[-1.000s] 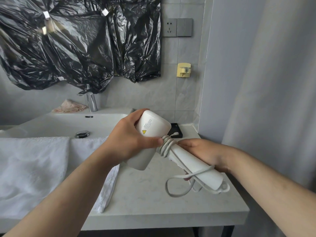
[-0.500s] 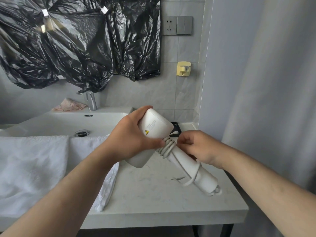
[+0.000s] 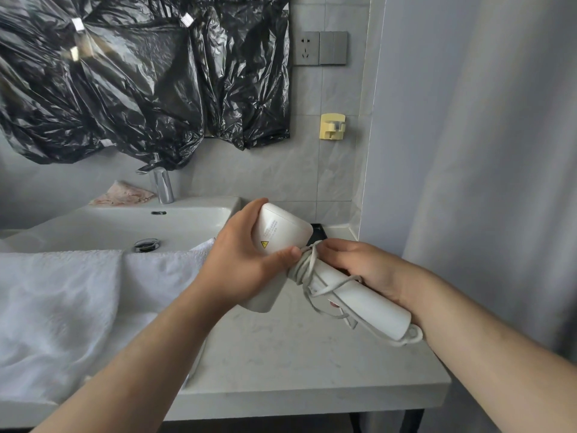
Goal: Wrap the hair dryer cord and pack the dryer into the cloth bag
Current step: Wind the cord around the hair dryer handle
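Note:
I hold a white hair dryer (image 3: 282, 232) in the air above the counter. My left hand (image 3: 246, 264) grips its barrel, thumb pressed near the yellow warning sticker. The white cord (image 3: 307, 267) is coiled in several turns around the top of the handle, and a loose strand crosses the handle and loops past its lower end. My right hand (image 3: 359, 265) lies along the far side of the handle (image 3: 368, 303), fingertips on the cord at the coils. No cloth bag is in view.
A marble counter (image 3: 299, 354) runs below the dryer, with its front edge close to me. A white towel (image 3: 68, 301) drapes over the sink (image 3: 118, 223) at left. A small black tray (image 3: 318, 232) sits by the wall corner. A grey curtain (image 3: 499, 182) hangs at right.
My right hand has carried the cord round the handle, from beside the handle up to the coils. The hanging loop below the dryer has shortened and the coil has grown.

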`<state>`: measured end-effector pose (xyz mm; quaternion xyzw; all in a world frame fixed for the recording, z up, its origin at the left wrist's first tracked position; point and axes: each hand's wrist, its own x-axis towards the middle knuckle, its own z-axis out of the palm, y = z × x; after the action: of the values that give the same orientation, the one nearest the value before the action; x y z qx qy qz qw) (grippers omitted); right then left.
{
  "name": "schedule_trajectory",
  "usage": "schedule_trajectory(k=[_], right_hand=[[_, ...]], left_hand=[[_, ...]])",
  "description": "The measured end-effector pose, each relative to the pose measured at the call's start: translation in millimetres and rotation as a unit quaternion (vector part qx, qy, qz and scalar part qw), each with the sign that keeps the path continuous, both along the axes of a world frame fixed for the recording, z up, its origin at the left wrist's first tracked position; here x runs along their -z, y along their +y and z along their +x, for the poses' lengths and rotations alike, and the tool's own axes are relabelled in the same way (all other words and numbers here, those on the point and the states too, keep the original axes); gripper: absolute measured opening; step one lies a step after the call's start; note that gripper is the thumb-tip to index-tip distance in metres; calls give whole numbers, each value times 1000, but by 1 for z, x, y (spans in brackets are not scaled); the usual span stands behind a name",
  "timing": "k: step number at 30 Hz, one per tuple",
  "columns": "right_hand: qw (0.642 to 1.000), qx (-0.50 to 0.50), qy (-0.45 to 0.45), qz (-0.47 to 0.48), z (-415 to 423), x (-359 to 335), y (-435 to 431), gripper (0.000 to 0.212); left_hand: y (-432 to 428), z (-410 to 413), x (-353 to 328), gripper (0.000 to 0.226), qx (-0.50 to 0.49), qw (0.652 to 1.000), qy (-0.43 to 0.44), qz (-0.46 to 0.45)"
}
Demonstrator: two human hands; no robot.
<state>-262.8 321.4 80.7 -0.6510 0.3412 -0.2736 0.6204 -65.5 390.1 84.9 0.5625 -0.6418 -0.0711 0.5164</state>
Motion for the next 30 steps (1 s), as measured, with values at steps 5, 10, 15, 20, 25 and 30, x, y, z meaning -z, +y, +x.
schedule_trajectory(k=[5, 10, 15, 20, 25, 30], right_hand=[[999, -16, -11, 35, -5, 2, 1, 33], [998, -50, -17, 35, -7, 3, 1, 48], [998, -44, -52, -14, -6, 0, 0, 38], [996, -44, -77, -9, -11, 5, -3, 35], [996, -71, -38, -33, -9, -4, -4, 65], [996, -66, -59, 7, -6, -2, -3, 49]], left_hand=[[1, 2, 3, 96, -2, 1000, 28, 4], [1, -3, 4, 97, -3, 1000, 15, 3], [13, -14, 0, 133, -31, 994, -102, 32], [8, -20, -1, 132, -29, 996, -74, 51], [-2, -13, 1, 79, 27, 993, 71, 92], [-2, -9, 4, 105, 34, 991, 75, 102]])
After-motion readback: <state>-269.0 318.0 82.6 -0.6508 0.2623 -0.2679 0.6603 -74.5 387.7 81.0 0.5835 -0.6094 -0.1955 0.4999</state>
